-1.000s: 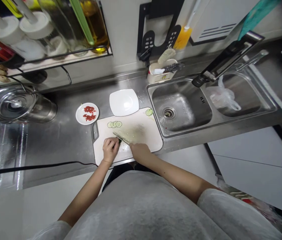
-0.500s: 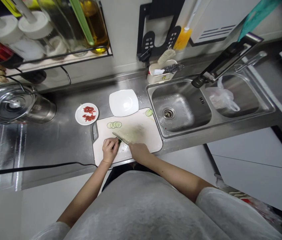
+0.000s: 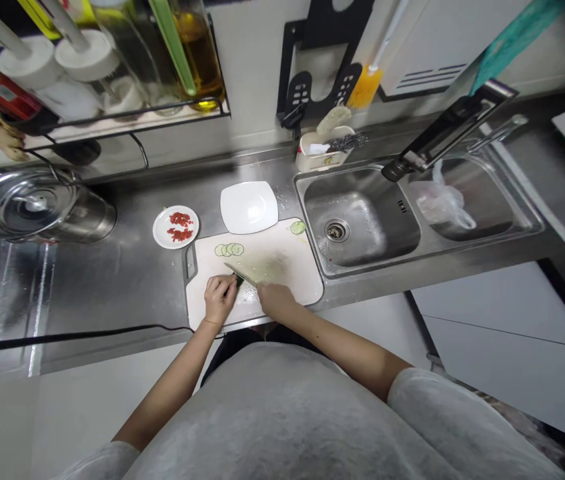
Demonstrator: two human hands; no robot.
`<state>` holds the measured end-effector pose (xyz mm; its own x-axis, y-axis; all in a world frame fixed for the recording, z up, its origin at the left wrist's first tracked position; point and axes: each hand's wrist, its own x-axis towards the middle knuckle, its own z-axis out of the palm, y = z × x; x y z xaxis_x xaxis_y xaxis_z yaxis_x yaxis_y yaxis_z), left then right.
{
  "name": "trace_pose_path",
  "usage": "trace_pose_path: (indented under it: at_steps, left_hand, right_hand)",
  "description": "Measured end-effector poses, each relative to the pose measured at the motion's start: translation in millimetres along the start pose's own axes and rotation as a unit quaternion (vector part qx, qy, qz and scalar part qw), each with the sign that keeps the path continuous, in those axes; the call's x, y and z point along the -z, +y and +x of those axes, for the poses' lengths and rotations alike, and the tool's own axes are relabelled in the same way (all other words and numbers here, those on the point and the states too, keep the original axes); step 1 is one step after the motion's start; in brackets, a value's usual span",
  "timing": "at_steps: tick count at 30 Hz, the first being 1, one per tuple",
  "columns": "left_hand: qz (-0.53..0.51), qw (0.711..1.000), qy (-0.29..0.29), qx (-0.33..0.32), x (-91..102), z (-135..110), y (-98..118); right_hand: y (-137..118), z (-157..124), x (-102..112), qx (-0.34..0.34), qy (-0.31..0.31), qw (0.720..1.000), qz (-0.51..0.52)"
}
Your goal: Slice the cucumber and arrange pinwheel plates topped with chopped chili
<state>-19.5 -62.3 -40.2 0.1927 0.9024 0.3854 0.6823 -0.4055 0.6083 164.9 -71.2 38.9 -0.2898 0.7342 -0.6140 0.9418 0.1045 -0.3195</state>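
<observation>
Steel counter (image 3: 127, 280) bearing cutting board (image 3: 305, 270), square plate (image 3: 249, 208), round plate (image 3: 160, 232).

Cucumber slices (image 3: 236, 249) on chopping board (image 3: 305, 287)

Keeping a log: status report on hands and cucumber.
Left hand holding cucumber, right hand gripping knife. Slices farther back on chopping board. Left fingers close to knife.

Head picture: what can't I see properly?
Head view, dark green vegetable piece: partly hidden by left hand.
Head view, thin pale knife: handle hidden by right hand.
Head view, clear bottle of amber liquid: top cut off by upper edge.
Head view, small red pieces: too tiny to identify.
</observation>
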Motion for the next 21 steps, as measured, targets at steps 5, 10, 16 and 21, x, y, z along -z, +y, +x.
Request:
trace_pose_path:
  at_steps: [5, 10, 16, 21]
  left_hand:
    - [0.014, 1.0, -0.003, -0.002, -0.1, -0.5, 1.1]
    - [0.016, 0.999, -0.019, 0.024, 3.7, -1.2, 5.6]
    - [0.034, 0.995, 0.051, 0.079, 7.9, 6.7, 22.5]
    - [0.035, 0.996, -0.03, 0.07, 7.1, 38.2, 42.2]
  right_hand:
    - [3.9, -4.0, 3.4, -0.01, 0.02, 1.0, 0.01]
    - [14.5, -22.6, 14.2, -0.023, 0.059, 0.998, -0.013]
    - [31.0, -42.3, 21.0, -0.031, 0.111, 0.991, -0.07]
    - [42.1, -50.5, 23.4, -0.027, 0.127, 0.983, -0.133]
